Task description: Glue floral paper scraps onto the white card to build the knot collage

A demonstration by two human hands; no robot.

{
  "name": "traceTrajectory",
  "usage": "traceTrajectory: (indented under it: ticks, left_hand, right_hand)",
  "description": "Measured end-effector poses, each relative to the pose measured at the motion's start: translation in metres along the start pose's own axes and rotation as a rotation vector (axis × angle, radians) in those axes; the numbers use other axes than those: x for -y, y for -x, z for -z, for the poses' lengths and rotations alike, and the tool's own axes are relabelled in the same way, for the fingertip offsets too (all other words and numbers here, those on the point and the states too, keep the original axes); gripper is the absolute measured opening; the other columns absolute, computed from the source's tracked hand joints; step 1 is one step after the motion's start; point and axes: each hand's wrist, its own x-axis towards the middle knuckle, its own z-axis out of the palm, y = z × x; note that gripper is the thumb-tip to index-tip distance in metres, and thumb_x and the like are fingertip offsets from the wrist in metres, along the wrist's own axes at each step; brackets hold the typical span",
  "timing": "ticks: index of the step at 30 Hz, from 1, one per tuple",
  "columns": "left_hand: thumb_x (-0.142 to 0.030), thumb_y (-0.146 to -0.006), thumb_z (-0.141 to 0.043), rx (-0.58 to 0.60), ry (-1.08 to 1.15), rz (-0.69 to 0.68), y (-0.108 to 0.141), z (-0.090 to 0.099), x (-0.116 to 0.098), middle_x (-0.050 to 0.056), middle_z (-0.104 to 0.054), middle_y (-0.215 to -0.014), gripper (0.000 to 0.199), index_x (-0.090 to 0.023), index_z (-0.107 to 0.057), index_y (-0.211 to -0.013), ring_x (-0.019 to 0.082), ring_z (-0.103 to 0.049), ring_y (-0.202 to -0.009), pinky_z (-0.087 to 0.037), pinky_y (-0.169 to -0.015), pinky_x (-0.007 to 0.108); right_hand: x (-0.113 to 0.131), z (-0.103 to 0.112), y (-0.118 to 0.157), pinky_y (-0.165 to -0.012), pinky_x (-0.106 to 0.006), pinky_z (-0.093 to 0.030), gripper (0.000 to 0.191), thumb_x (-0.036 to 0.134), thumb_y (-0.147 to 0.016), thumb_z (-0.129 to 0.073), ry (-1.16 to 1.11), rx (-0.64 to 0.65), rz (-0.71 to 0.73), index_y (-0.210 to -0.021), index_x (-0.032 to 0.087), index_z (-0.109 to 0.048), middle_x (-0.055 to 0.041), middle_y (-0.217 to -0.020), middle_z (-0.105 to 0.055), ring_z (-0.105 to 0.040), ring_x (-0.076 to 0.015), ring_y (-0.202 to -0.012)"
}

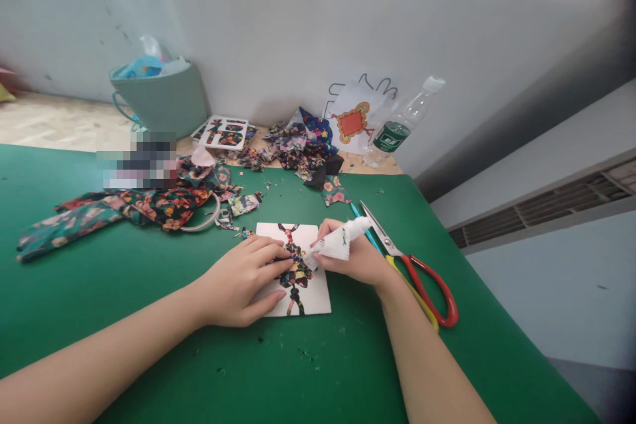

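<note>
A white square board (315, 298) lies on the green table, with a knot-shaped figure of patterned fabric pieces (298, 273) on it. Over the board's left side rests my left hand (248, 278), fingers stretched out and their tips touching the board and fabric. My right hand (355, 258) is closed around a white squeeze bottle (340, 243), which is tilted with its lower end close to the fabric figure. Whether that end touches the fabric, I cannot tell.
Right of the board lie red-handled scissors (422, 285), yellow scissors (417, 298) and a blue pen (358, 217). Behind are fabric scraps (303, 142), floral cloth (173, 205), a tape roll (211, 218), a plastic bottle (397, 129), a drawing (352, 122) and a green basket (159, 103).
</note>
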Motion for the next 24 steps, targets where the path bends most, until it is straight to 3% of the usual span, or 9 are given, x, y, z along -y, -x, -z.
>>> traceTrajectory:
  ticks: [11, 24]
  left_hand:
    - [-0.035, -0.070, -0.055, 0.032, -0.008, -0.034, 0.0000, 0.0049, -0.0036, 0.013, -0.048, -0.115, 0.053, -0.016, -0.048, -0.118, 0.031, -0.042, -0.107, -0.034, -0.092, 0.049]
    - [-0.035, -0.073, -0.052, 0.049, -0.018, -0.027, -0.0002, 0.0047, -0.0035, 0.014, -0.048, -0.116, 0.051, -0.015, -0.046, -0.120, 0.031, -0.041, -0.108, -0.033, -0.093, 0.048]
  right_hand:
    - [-0.0003, -0.0006, 0.0003, -0.059, -0.025, -0.039, 0.023, 0.023, -0.069, -0.062, -0.007, -0.001, -0.025, -0.074, 0.020, -0.040, 0.0002, -0.073, -0.055, -0.050, -0.0131, -0.066]
    - [0.0008, 0.0001, 0.0004, -0.059, -0.026, -0.039, 0.023, 0.023, -0.067, -0.063, -0.004, -0.006, -0.028, -0.072, 0.020, -0.041, -0.0008, -0.074, -0.057, -0.053, -0.0147, -0.070]
